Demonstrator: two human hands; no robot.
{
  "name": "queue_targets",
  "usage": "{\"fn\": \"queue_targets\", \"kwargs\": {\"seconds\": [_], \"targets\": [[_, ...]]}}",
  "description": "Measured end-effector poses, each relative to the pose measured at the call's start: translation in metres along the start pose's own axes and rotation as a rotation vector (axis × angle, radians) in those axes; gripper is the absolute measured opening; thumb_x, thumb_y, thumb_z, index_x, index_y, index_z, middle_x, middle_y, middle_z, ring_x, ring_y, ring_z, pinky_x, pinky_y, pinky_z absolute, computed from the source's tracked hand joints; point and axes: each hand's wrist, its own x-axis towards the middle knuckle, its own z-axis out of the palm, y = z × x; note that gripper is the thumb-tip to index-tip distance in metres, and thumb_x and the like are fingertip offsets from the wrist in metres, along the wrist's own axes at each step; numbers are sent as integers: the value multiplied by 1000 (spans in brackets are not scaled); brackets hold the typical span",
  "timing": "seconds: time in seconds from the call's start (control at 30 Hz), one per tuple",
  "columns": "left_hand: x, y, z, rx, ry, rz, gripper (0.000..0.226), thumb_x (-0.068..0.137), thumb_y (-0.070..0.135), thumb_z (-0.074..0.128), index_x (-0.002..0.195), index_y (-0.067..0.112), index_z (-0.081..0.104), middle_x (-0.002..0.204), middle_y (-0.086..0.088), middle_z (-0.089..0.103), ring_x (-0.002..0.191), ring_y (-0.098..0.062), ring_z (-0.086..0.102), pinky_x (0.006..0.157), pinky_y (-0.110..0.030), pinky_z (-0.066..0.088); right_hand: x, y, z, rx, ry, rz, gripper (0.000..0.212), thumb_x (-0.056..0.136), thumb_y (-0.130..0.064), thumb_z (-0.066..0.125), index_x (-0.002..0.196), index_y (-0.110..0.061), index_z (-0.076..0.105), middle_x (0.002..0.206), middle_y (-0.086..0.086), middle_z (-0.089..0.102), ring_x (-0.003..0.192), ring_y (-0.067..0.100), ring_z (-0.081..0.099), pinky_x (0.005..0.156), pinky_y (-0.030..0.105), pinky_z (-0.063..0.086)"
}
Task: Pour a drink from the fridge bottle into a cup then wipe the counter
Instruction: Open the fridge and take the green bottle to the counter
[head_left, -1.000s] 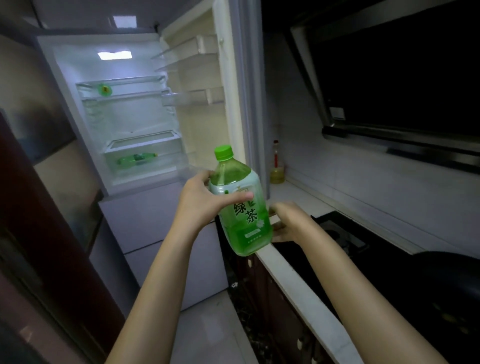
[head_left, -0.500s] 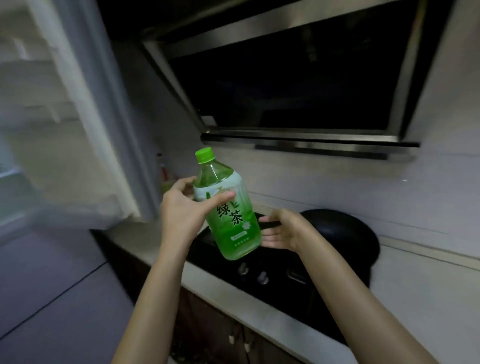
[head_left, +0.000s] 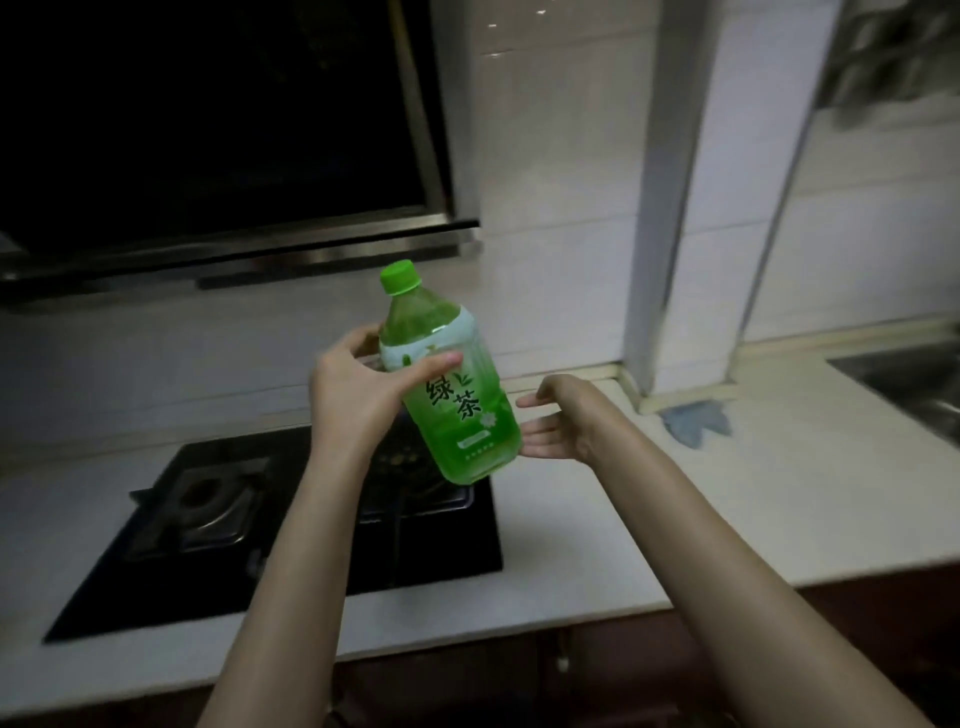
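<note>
A green tea bottle (head_left: 457, 395) with a green cap and a white-and-green label is held in the air over the right edge of the black stove (head_left: 218, 525). My left hand (head_left: 358, 389) grips its upper body, thumb across the label. My right hand (head_left: 558, 421) hovers just right of the bottle's lower part, fingers straight and spread, palm toward the bottle; I cannot tell if it touches. A blue cloth (head_left: 696, 421) lies on the white counter (head_left: 649, 509) near the wall corner. No cup is in view.
A dark range hood (head_left: 208, 130) hangs over the stove. A steel sink (head_left: 914, 379) sits at the far right of the counter. A white pillar (head_left: 670, 197) juts from the tiled wall behind the cloth. Dark cabinet fronts run below the counter edge.
The view has swung right from the open fridge, past the stove, toward the sink end of the counter. The bottle stayed in my left hand; my right hand has opened beside it.
</note>
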Motion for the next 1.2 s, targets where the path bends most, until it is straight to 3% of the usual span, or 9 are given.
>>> {"fn": "queue_targets", "kwargs": {"seconds": [0.1,0.2,0.3,0.47,0.6,0.7,0.87,1.0,1.2], "targets": [[-4,8,43,-34,-102,2,71,42,46,96,105,21,72,91,10,75,86,-4,72,80,-36,60,-9,5,-49,51,97,7,25,93,-12,32,89,-5,55,84,26,61,71,34,63,68,42,55],[-13,18,88,-35,-185,18,71,44,45,96,107,21,72,91,13,74,86,0,70,80,-29,59,-15,9,-94,74,170,15,24,94,-13,32,90,-6,55,88,28,61,73,34,63,68,42,55],[-20,26,132,-50,-235,19,78,35,56,93,105,26,73,92,13,75,88,-3,70,84,-37,59,-16,8,-138,61,245,4,24,92,-13,34,100,-5,56,90,29,61,72,35,63,64,40,56],[-33,42,205,-83,-293,6,79,39,48,95,110,24,71,103,9,72,92,-8,70,87,-39,58,-12,-3,-213,70,295,9,27,91,-12,34,105,-4,55,99,33,62,73,35,63,67,41,56],[-38,54,265,-79,-311,-13,76,43,45,96,111,23,71,105,8,72,91,-7,70,87,-40,58,-7,-15,-273,74,328,12,20,91,-11,34,94,-5,53,81,29,61,69,34,62,73,46,54],[-41,56,305,-69,-318,-19,81,40,49,94,112,22,71,103,8,73,94,-9,70,87,-41,58,6,-22,-314,49,339,20,19,91,-10,34,93,-5,52,79,28,61,69,34,63,65,43,54],[-50,46,363,-54,-311,-74,84,40,44,96,116,18,70,102,7,75,93,-6,70,88,-36,58,37,-16,-370,33,336,70,21,93,-11,33,93,-4,52,80,26,60,73,34,62,74,45,53],[-64,26,397,-21,-317,-110,81,41,39,98,115,19,71,102,9,75,94,-4,70,89,-35,58,64,1,-392,1,312,127,21,94,-10,34,106,-2,50,93,30,59,70,33,60,74,46,51],[-76,-14,425,18,-306,-178,80,42,32,99,115,18,68,105,7,74,99,-5,68,92,-34,56,101,30,-413,22,314,211,22,95,-11,33,107,0,49,111,35,58,67,32,58,71,45,50]]}}
